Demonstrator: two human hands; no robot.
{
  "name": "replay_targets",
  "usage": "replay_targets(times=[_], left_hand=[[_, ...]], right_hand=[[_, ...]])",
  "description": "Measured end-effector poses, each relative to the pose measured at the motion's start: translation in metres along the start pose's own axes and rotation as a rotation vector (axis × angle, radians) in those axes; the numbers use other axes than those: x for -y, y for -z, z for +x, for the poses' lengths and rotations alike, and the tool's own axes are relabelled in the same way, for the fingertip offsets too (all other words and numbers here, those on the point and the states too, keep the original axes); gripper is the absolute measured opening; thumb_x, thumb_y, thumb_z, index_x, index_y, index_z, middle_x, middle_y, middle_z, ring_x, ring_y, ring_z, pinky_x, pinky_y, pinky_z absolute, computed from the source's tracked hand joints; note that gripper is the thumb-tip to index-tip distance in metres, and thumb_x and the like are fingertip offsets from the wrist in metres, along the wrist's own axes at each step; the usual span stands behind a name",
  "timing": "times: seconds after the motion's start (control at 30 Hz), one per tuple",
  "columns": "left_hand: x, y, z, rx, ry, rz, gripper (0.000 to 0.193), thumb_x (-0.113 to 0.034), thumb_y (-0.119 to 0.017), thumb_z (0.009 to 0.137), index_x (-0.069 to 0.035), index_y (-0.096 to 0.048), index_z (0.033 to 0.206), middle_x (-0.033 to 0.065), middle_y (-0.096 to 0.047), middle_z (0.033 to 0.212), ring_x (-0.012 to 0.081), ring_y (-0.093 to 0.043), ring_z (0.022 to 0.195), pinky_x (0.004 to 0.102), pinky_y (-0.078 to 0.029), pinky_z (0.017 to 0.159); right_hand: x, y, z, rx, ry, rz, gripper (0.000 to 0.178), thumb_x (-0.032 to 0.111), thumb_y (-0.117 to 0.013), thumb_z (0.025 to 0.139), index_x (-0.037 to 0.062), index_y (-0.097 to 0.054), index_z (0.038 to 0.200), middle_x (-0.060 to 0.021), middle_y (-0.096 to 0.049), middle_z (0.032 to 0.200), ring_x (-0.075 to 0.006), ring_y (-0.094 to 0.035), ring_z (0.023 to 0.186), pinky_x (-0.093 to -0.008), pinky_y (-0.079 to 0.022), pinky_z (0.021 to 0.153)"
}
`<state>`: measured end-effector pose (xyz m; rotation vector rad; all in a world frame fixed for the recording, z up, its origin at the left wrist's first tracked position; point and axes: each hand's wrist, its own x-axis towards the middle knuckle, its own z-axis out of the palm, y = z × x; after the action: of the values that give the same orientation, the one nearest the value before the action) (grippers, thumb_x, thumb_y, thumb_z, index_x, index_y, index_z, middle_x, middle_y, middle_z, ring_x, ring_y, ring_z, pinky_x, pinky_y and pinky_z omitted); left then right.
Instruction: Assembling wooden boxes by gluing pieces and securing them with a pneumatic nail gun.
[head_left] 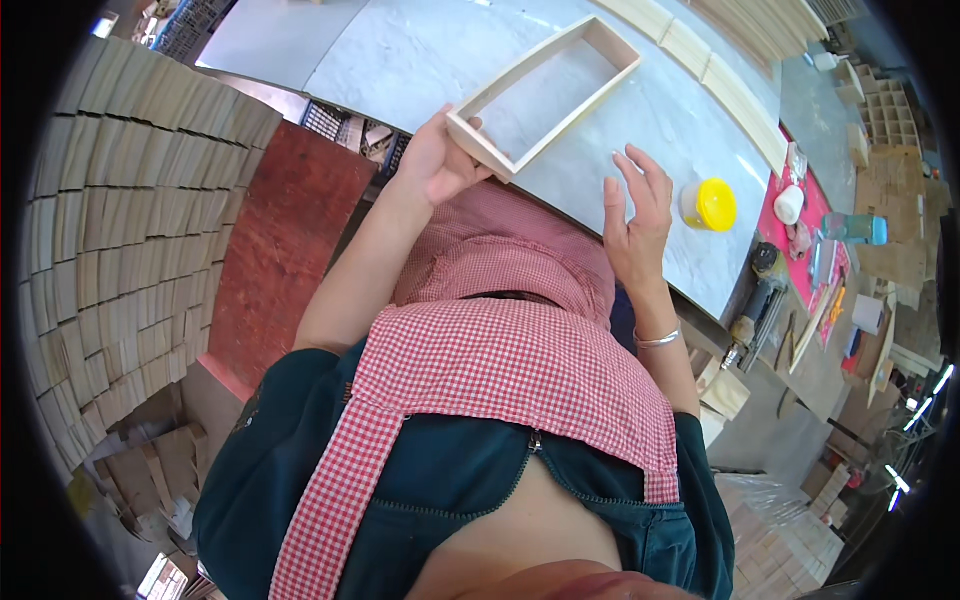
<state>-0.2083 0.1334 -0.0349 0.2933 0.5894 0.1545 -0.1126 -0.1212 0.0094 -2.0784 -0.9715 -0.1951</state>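
Note:
My left hand (442,160) grips the near left corner of a pale wooden frame (578,125), a long rectangle of thin boards with an open middle. The frame is held over the marble-patterned tabletop (420,50), and the tabletop shows through it. My right hand (640,205) is raised at the table's near edge, fingers apart and holding nothing. A silver bangle circles that wrist. To the right of this hand stands a small white tub with a yellow lid (715,204).
Pale wooden strips (745,110) line the table's far right side. A nail gun (757,308) hangs or rests beside the right edge, near a cluttered pink-topped bench (815,200) with a blue-capped bottle (853,228). Stacked wood pieces (120,210) rise at left, beside a reddish board (285,240).

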Motion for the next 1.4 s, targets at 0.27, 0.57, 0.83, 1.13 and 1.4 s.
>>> replay_targets(times=[0.27,0.57,0.83,1.13,1.4], left_hand=[[-0.027,0.003,-0.024,-0.097,-0.265,0.278,0.034,-0.032,-0.063,0.101,-0.001,-0.056,0.112,0.0123,-0.063,0.089,0.0226,-0.065,0.082,0.0394,-0.057,0.079],[-0.057,0.016,-0.022,-0.159,-0.292,0.44,0.036,-0.018,-0.068,0.096,0.003,-0.054,0.122,0.0155,-0.066,0.101,0.025,-0.07,0.093,0.0375,-0.058,0.08],[-0.083,-0.025,0.021,0.008,0.034,0.741,0.041,-0.025,-0.064,0.099,0.005,-0.056,0.125,0.0175,-0.069,0.109,0.026,-0.071,0.101,0.037,-0.059,0.087],[-0.077,-0.06,0.04,-0.126,-0.219,1.277,0.05,-0.021,-0.06,0.101,0.001,-0.045,0.143,0.0194,-0.055,0.134,0.0282,-0.061,0.116,0.04,-0.053,0.095],[-0.027,-0.075,0.018,-0.253,-0.971,2.097,0.055,-0.015,-0.067,0.094,-0.002,-0.049,0.144,0.0216,-0.045,0.15,0.0364,-0.044,0.138,0.0441,-0.038,0.113]], right_hand=[[-0.031,-0.001,0.014,-0.078,-0.017,-0.018,0.014,0.007,-0.067,0.09,0.0031,-0.065,0.102,-0.0132,-0.065,0.12,-0.0284,-0.062,0.104,-0.0343,-0.05,0.089],[-0.076,0.087,0.004,-0.187,-0.146,-0.518,0.069,0.035,-0.088,0.076,0.001,-0.058,0.128,-0.0167,-0.063,0.126,-0.0349,-0.06,0.114,-0.0417,-0.047,0.099],[-0.142,0.097,-0.015,0.047,-0.248,-0.408,0.079,0.029,-0.083,0.074,-0.0019,-0.05,0.14,-0.0209,-0.058,0.129,-0.0372,-0.057,0.117,-0.0431,-0.046,0.102],[-0.14,0.162,0.016,0.019,-0.374,-0.344,0.079,0.026,-0.082,0.074,0.0,-0.049,0.141,-0.0196,-0.06,0.124,-0.0362,-0.06,0.111,-0.04,-0.051,0.096],[-0.313,0.275,0.103,-0.117,-0.472,-0.582,0.074,0.038,-0.081,0.077,-0.0003,-0.055,0.134,-0.0238,-0.062,0.122,-0.0378,-0.062,0.11,-0.0431,-0.052,0.092]])
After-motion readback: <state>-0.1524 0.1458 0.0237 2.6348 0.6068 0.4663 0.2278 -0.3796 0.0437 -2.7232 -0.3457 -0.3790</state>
